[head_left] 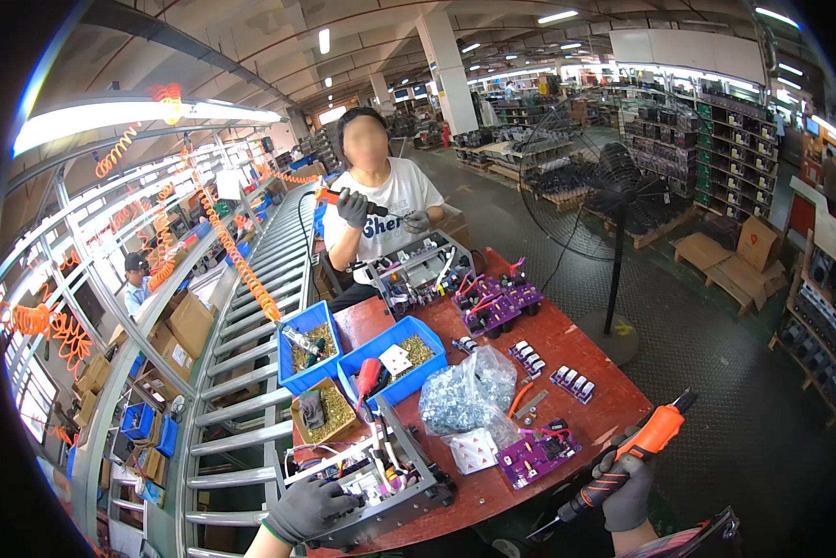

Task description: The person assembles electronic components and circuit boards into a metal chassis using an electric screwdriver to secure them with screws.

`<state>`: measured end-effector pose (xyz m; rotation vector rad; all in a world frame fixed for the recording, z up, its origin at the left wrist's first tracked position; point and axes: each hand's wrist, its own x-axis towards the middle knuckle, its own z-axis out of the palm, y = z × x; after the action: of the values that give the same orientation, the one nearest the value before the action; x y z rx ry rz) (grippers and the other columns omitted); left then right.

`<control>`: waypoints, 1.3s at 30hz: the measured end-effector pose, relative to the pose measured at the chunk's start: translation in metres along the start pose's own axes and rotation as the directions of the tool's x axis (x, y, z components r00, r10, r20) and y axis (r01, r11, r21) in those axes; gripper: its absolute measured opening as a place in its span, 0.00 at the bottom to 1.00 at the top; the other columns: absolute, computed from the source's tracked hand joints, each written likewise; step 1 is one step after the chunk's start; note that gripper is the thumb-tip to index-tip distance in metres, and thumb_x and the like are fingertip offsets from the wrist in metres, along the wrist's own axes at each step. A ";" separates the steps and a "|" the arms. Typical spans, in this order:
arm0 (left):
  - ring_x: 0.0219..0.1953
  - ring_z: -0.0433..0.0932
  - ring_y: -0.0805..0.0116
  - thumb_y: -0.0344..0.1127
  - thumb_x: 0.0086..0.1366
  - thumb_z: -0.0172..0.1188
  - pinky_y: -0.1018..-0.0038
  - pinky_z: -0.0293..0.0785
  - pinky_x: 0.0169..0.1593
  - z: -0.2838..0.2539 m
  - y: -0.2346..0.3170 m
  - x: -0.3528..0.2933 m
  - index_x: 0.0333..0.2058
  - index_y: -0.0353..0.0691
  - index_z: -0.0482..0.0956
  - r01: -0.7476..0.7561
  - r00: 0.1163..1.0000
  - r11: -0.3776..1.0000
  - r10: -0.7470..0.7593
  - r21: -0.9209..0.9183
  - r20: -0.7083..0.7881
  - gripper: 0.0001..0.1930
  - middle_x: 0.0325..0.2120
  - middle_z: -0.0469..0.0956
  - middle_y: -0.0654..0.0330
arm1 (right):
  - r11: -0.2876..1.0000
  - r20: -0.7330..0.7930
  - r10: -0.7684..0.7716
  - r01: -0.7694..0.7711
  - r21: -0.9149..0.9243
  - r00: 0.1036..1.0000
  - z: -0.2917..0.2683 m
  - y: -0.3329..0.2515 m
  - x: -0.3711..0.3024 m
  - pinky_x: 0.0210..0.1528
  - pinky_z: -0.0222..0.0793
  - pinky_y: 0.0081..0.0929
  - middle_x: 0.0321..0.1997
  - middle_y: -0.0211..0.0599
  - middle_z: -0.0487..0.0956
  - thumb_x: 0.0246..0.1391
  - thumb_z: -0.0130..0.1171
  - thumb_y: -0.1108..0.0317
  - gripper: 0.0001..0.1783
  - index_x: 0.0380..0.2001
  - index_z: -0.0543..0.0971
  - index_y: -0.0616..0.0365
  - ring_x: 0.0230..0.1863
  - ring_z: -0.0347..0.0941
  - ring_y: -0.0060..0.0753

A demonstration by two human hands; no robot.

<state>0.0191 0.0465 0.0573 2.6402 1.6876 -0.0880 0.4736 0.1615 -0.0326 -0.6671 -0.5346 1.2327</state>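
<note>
Left hand (314,511), gloved: fingers bent over the near end of the open metal chassis (409,503), touching it; whether they clench the frame or merely rest there, cannot tell. Right hand (628,493), also gloved: fingers wrapped round an orange-and-black power screwdriver (655,431), grasping it firmly by the look of it. Chassis lies directly under the left fingers and runs on to their right, wires and small parts inside; the right fingers are well apart from it, past the edge of the red surface (609,405), bit slanting down and to their left. Step in hand, as judged: driving fasteners into the chassis. For good work, the left fingers should brace the frame from outside the bit's path — no glove fabric near the spinning end — and press loose wires clear first. Right fingers should bring the tool across and stand it square over the fastener before triggering, pressing lightly, stopping once seated. Small brassy pieces, probably screws, are in the yellow bin (351,430) beyond the left fingers. Caution: purple circuit board (537,458) lies left of and beyond the right fingers — route the tool around it.
</note>
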 end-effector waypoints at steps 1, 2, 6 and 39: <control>0.35 0.81 0.58 0.45 0.65 0.60 0.64 0.76 0.38 -0.001 0.001 0.000 0.46 0.55 0.84 0.000 1.000 1.000 0.000 -0.001 0.001 0.12 0.32 0.79 0.62 | 1.000 -0.004 -0.003 0.003 0.000 1.000 0.000 0.000 0.000 0.30 0.80 0.31 0.39 0.37 0.75 0.46 0.58 0.66 0.27 0.52 0.69 0.59 0.27 0.77 0.27; 0.35 0.81 0.58 0.45 0.66 0.60 0.64 0.76 0.38 -0.001 0.002 0.001 0.46 0.55 0.84 0.002 1.000 1.000 -0.002 0.005 0.002 0.12 0.32 0.79 0.61 | 1.000 -0.010 -0.016 0.016 0.006 1.000 -0.001 0.000 0.000 0.30 0.80 0.31 0.39 0.37 0.75 0.46 0.58 0.66 0.27 0.52 0.70 0.59 0.27 0.77 0.27; 0.35 0.81 0.57 0.46 0.66 0.60 0.63 0.76 0.39 -0.004 0.006 0.003 0.45 0.54 0.84 0.015 1.000 1.000 -0.015 0.001 -0.011 0.12 0.32 0.80 0.61 | 1.000 -0.021 -0.004 0.005 0.028 1.000 -0.005 0.000 0.000 0.29 0.80 0.31 0.40 0.37 0.76 0.46 0.59 0.67 0.27 0.52 0.70 0.58 0.27 0.77 0.28; 0.34 0.81 0.58 0.45 0.68 0.59 0.62 0.76 0.38 0.007 0.002 0.005 0.44 0.51 0.85 -0.018 0.997 0.991 0.008 -0.130 -0.075 0.12 0.30 0.80 0.60 | 0.998 -0.001 -0.053 0.053 -0.016 0.999 -0.010 0.000 -0.004 0.29 0.80 0.29 0.40 0.35 0.75 0.50 0.54 0.66 0.27 0.55 0.69 0.57 0.29 0.77 0.26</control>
<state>0.0225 0.0505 0.0498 2.5889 1.6361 0.1185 0.4791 0.1557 -0.0394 -0.6633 -0.5588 1.1792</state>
